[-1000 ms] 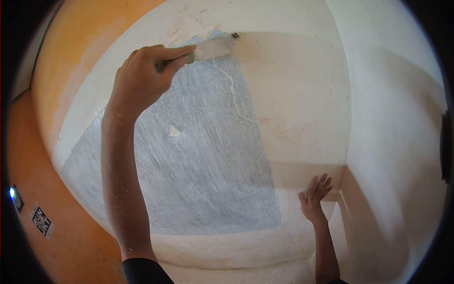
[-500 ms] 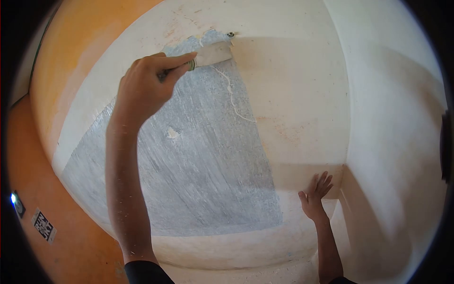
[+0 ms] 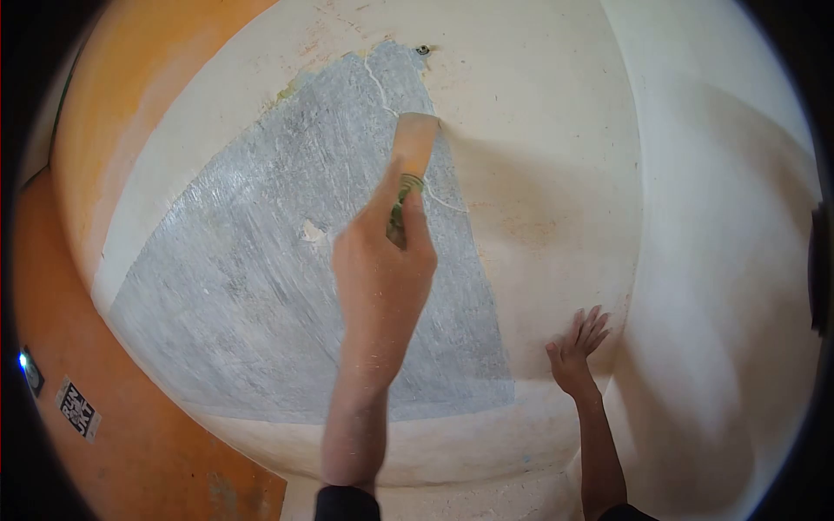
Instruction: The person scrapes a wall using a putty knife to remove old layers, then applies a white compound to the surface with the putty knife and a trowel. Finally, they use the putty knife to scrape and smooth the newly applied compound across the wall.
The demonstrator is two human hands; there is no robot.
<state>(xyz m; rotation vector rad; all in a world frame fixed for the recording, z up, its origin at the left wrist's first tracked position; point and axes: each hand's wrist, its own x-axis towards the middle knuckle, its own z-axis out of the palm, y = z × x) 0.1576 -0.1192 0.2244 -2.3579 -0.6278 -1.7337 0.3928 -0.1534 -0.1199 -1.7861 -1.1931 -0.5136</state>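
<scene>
My left hand [image 3: 385, 252] is closed around the green-patterned handle of a putty knife [image 3: 415, 143], with its broad blade pointing up. The blade lies on or close to the grey patch [image 3: 287, 260] on the wall, near the patch's upper right edge. A thin white line of filler [image 3: 378, 82] runs down the patch and passes behind the blade. At the lower right, my right hand [image 3: 573, 358] has its fingers spread against the pale wall [image 3: 556, 269] and holds nothing. A small white spot [image 3: 313, 231] shows on the grey patch.
A small metal fitting [image 3: 423, 50] sits at the patch's top right corner. The side wall [image 3: 721, 260] meets this wall at a corner on the right. On the left are an orange surface [image 3: 148, 408], a black-and-white sticker [image 3: 78, 408] and a dark object with a bright light [image 3: 31, 372].
My left hand has moved right and down with the putty knife, whose blade has turned from pointing right to pointing up. My right hand stays in nearly the same place.
</scene>
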